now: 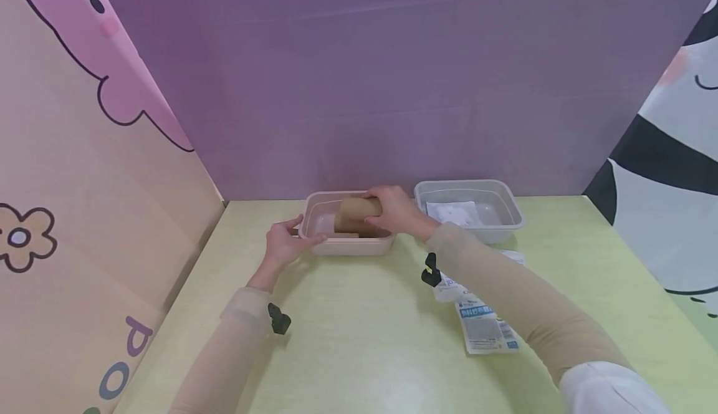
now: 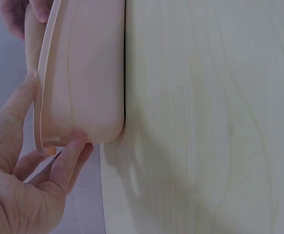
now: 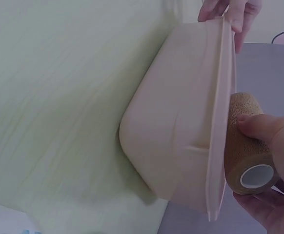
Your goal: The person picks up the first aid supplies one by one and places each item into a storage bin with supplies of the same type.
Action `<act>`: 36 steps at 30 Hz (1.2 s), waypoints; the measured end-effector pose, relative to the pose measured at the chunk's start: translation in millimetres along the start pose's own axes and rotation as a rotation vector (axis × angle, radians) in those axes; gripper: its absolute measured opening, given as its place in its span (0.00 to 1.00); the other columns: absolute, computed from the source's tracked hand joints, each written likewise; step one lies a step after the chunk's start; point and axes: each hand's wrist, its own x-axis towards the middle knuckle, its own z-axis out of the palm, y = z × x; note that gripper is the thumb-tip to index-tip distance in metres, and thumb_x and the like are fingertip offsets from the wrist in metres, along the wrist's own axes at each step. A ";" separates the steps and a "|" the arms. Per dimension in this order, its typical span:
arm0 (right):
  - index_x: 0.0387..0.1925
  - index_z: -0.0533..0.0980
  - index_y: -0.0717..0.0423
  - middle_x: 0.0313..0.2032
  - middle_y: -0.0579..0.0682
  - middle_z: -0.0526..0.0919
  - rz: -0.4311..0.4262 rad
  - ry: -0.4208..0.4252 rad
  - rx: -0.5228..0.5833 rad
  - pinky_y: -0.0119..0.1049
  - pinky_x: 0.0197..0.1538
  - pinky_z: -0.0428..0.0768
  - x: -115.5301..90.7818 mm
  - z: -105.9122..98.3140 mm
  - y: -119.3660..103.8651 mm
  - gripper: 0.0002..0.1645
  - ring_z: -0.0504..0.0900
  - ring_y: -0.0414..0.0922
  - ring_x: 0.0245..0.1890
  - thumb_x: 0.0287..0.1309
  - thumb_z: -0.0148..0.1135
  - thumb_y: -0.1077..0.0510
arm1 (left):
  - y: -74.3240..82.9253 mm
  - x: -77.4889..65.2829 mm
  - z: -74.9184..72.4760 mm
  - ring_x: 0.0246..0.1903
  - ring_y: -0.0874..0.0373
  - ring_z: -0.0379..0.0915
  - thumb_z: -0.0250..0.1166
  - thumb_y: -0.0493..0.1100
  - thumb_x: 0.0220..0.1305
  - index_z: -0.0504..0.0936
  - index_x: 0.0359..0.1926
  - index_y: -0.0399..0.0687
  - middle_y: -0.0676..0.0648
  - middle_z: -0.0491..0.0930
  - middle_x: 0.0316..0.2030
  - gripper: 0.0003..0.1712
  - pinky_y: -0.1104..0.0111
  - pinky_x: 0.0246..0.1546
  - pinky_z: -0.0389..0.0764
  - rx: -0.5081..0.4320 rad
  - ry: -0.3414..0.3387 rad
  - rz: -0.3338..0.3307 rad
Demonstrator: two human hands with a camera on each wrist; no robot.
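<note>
In the head view a pink plastic bin [image 1: 350,248] stands at the back of the table. My left hand [image 1: 283,244] grips its left end, thumb over the rim and fingers against the end wall. My right hand [image 1: 395,210] holds a brown elastic bandage roll [image 1: 359,207] at the bin's opening. The right wrist view shows the same bandage roll [image 3: 247,146] close by the rim, its white core facing out. Below it, inside the bin, lies more brown rolled material [image 1: 349,226], partly hidden by the hand and held roll.
To the right stands a grey-white bin [image 1: 496,235] with a white packet [image 1: 455,212] inside. A printed packet [image 1: 487,330] and another white packet [image 1: 447,291] lie on the table [image 1: 359,339], partly under the right forearm. A purple wall [image 1: 359,90] rises behind.
</note>
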 end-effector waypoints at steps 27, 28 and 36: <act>0.59 0.83 0.57 0.56 0.55 0.90 -0.031 -0.006 -0.033 0.53 0.65 0.80 4.6 18.2 -8.4 0.30 0.88 0.54 0.57 0.57 0.80 0.50 | 6.1 -1.0 8.0 0.51 0.42 0.90 0.86 0.53 0.51 0.74 0.75 0.40 0.31 0.88 0.55 0.53 0.68 0.39 0.87 -0.045 -0.021 -0.019; 0.58 0.83 0.55 0.55 0.54 0.91 -0.037 0.000 -0.042 0.54 0.65 0.80 4.1 19.0 -8.1 0.30 0.88 0.53 0.56 0.57 0.80 0.49 | 6.1 -0.8 8.2 0.50 0.43 0.90 0.86 0.54 0.51 0.74 0.75 0.40 0.31 0.88 0.54 0.54 0.68 0.39 0.87 -0.041 -0.021 -0.017; 0.54 0.85 0.56 0.51 0.52 0.92 -0.078 0.025 -0.005 0.53 0.62 0.82 1.6 20.8 -10.7 0.27 0.90 0.52 0.52 0.53 0.82 0.52 | 4.4 1.5 8.4 0.47 0.44 0.90 0.86 0.55 0.51 0.74 0.75 0.40 0.32 0.88 0.52 0.54 0.70 0.36 0.85 -0.014 -0.015 0.003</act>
